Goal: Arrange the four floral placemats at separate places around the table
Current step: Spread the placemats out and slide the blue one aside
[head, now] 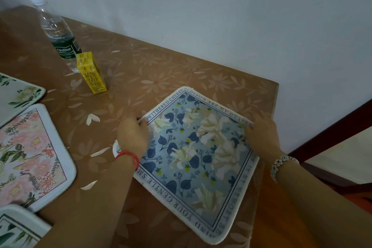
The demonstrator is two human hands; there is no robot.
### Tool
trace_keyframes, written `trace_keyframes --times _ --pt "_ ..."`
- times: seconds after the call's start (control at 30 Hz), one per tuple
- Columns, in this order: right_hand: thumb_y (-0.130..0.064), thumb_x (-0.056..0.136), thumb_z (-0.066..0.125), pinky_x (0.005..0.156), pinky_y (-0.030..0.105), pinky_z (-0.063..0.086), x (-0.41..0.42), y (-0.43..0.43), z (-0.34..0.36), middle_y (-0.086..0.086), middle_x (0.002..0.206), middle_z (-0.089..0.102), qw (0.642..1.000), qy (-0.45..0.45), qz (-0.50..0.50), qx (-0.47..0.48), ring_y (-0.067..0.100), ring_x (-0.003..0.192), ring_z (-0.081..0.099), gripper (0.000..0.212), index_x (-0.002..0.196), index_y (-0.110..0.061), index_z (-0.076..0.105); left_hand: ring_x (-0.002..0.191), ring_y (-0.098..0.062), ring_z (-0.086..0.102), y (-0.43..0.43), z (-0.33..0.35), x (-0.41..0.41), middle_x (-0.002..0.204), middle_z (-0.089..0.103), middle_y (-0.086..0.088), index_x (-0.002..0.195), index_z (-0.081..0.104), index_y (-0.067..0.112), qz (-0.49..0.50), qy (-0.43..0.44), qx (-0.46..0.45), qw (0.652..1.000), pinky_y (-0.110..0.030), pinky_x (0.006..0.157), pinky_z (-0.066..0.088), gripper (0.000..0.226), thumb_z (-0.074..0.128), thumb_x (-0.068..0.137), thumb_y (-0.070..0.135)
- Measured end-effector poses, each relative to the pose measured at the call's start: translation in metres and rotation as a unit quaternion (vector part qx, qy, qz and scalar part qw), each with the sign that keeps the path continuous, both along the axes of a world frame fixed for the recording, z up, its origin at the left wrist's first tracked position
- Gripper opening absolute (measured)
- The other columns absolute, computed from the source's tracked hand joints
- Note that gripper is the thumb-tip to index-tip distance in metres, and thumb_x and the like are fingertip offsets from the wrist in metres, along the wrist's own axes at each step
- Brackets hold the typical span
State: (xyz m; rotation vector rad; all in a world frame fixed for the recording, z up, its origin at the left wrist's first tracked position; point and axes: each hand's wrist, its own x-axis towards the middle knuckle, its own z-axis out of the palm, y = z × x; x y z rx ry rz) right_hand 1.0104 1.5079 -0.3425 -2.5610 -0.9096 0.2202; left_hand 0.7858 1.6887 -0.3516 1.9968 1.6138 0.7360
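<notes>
A blue floral placemat [193,159] with a lettered border lies turned like a diamond near the table's right corner. My left hand [132,137] pinches its left edge and my right hand [261,133] grips its right edge. A pink floral placemat [30,155] lies flat at the left. Beyond it a white and green placemat [18,94] shows partly at the left edge. Another green-leaf placemat [16,227] pokes in at the bottom left, partly under my left forearm.
A clear water bottle [58,34] and a yellow drink carton [91,72] stand at the back left on the brown floral tablecloth [141,70]. A pale wall runs behind the table. The table's right edge [269,127] drops to a wooden chair.
</notes>
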Motion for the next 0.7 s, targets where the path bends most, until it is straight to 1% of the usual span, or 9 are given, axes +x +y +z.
trace_keyframes --times 0.07,0.13,0.23,0.3,0.4,0.5,0.57,0.63,0.7 --pt "-0.012 0.090 0.045 0.098 0.040 0.039 0.000 -0.002 0.000 0.017 0.135 0.044 0.999 0.042 -0.010 0.009 0.035 0.119 0.045 0.040 0.130 -0.006 0.045 0.075 -0.037 0.060 -0.003 -0.003 0.002 0.087 0.068 -0.022 0.092 0.058 0.000 0.010 -0.014 -0.009 1.000 -0.032 0.060 0.036 0.019 0.052 0.091 0.018" --pt "-0.012 0.090 0.043 0.094 0.040 0.043 -0.001 -0.004 0.000 0.018 0.132 0.046 0.998 0.058 -0.019 0.010 0.035 0.114 0.049 0.041 0.131 -0.005 0.043 0.072 -0.031 0.059 -0.008 -0.005 0.006 0.088 0.069 -0.020 0.096 0.061 0.001 0.014 -0.023 -0.024 0.999 -0.031 0.058 0.039 0.021 0.052 0.091 0.019" --pt "-0.011 0.088 0.043 0.091 0.044 0.047 -0.002 -0.006 0.001 0.017 0.124 0.052 0.997 0.068 -0.033 0.025 0.035 0.108 0.052 0.041 0.128 -0.006 0.045 0.076 -0.034 0.063 -0.013 -0.006 0.007 0.090 0.069 -0.020 0.102 0.066 0.003 -0.016 -0.043 -0.039 0.998 -0.040 0.066 0.052 0.024 0.050 0.092 0.018" --pt "-0.011 0.087 0.043 0.088 0.044 0.049 -0.002 -0.007 0.002 0.017 0.120 0.055 0.996 0.071 -0.041 0.038 0.034 0.105 0.055 0.042 0.129 -0.007 0.044 0.077 -0.038 0.063 -0.014 -0.006 0.005 0.092 0.067 -0.022 0.107 0.067 0.004 -0.036 -0.043 -0.039 0.998 -0.045 0.070 0.054 0.027 0.048 0.093 0.018" --pt "-0.010 0.087 0.043 0.079 0.039 0.049 -0.003 -0.010 0.002 0.019 0.111 0.059 0.994 0.069 -0.064 0.051 0.033 0.096 0.055 0.036 0.123 -0.006 0.047 0.079 -0.039 0.063 -0.013 -0.006 0.002 0.095 0.065 -0.022 0.114 0.065 0.007 -0.045 -0.051 -0.047 0.997 -0.047 0.072 0.054 0.028 0.048 0.094 0.018" --pt "-0.014 0.088 0.045 0.088 0.049 0.048 -0.003 -0.013 0.003 0.022 0.113 0.055 0.993 0.072 -0.089 0.028 0.039 0.103 0.052 0.032 0.119 -0.003 0.047 0.082 -0.038 0.062 -0.015 -0.007 -0.001 0.098 0.064 -0.023 0.115 0.064 0.006 -0.055 -0.066 -0.053 0.995 -0.043 0.074 0.053 0.028 0.049 0.094 0.014" --pt "-0.017 0.089 0.045 0.090 0.052 0.047 -0.003 -0.015 0.003 0.023 0.113 0.053 0.992 0.078 -0.097 0.019 0.039 0.105 0.051 0.034 0.120 -0.003 0.046 0.084 -0.038 0.061 -0.015 -0.007 -0.004 0.098 0.064 -0.024 0.114 0.066 0.005 -0.063 -0.071 -0.050 0.994 -0.042 0.076 0.050 0.027 0.050 0.093 0.013" --pt "-0.018 0.089 0.046 0.089 0.053 0.047 -0.003 -0.016 0.003 0.023 0.113 0.054 0.991 0.084 -0.100 0.016 0.040 0.104 0.052 0.033 0.119 -0.003 0.048 0.083 -0.037 0.060 -0.013 -0.008 -0.006 0.095 0.066 -0.024 0.111 0.067 0.004 -0.070 -0.062 -0.044 0.995 -0.039 0.072 0.047 0.026 0.051 0.092 0.013" --pt "-0.017 0.089 0.045 0.088 0.051 0.049 -0.004 -0.017 0.002 0.022 0.112 0.054 0.990 0.087 -0.107 0.010 0.039 0.103 0.053 0.030 0.115 -0.001 0.050 0.078 -0.034 0.060 -0.012 -0.010 -0.008 0.089 0.067 -0.022 0.106 0.069 0.003 -0.075 -0.017 -0.031 0.997 -0.034 0.065 0.044 0.025 0.051 0.092 0.014"
